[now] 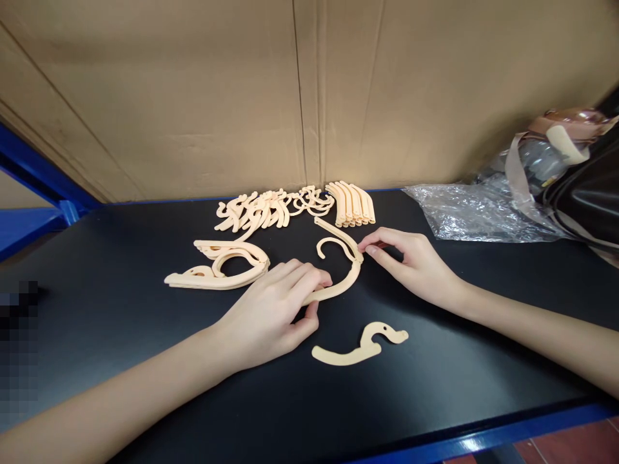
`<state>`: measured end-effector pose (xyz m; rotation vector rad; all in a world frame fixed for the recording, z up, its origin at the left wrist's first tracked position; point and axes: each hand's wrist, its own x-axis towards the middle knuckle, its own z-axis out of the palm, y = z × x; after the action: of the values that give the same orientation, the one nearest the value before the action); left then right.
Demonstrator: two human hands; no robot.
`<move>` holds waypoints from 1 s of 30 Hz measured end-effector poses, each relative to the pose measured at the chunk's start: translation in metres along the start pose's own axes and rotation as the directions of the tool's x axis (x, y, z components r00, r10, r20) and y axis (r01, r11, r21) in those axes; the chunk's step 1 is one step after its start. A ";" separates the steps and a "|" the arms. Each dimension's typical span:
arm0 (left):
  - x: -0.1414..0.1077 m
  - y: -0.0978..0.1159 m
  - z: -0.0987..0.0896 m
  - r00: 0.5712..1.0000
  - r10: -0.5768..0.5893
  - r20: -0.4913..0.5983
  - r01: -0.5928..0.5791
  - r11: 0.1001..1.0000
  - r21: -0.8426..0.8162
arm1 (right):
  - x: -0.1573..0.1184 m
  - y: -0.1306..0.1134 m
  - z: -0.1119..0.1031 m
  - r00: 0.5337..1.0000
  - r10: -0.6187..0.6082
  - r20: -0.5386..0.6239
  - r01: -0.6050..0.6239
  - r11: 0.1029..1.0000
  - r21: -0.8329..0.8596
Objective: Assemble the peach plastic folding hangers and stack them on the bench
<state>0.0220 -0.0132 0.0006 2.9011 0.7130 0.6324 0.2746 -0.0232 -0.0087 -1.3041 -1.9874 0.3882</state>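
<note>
A cream plastic folding hanger [349, 281], partly assembled, lies between my hands, its curved hook open to the left. My left hand [278, 312] is closed on the lower end of its curved arm, thumb beneath and fingers over it. At the joint on the upper right, the thumb and fingertips of my right hand [411, 258] pinch the edge of the hanger. In front of both hands lies a loose hanger arm [345, 356] with a bent, holed end. Folded hangers [217, 281] rest stacked just left of my left hand.
At the back of the black table [193, 393] sit a heap of loose hanger pieces [261, 211] and a neat stack of curved arms [351, 205]. Cardboard [217, 96] stands behind. Clear plastic wrap [464, 209] and a strapped bottle [563, 125] are at right.
</note>
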 end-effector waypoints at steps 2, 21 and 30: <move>0.000 0.000 0.000 1.000 0.010 0.007 -0.010 1.000 0.015 | 0.000 -0.001 0.000 1.000 -0.016 0.010 0.016 1.000 -0.008; 0.001 -0.001 0.000 0.993 -0.071 -0.093 0.096 0.951 0.295 | -0.005 -0.005 -0.001 0.944 -0.286 0.165 0.294 0.955 -0.025; 0.001 0.001 -0.001 0.962 -0.272 -0.033 0.273 0.961 0.032 | -0.007 -0.011 0.001 0.866 -0.407 0.291 0.467 0.867 -0.176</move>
<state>0.0232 -0.0139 0.0020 2.7559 1.1135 0.6322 0.2680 -0.0339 -0.0053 -0.9225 -2.5308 0.0867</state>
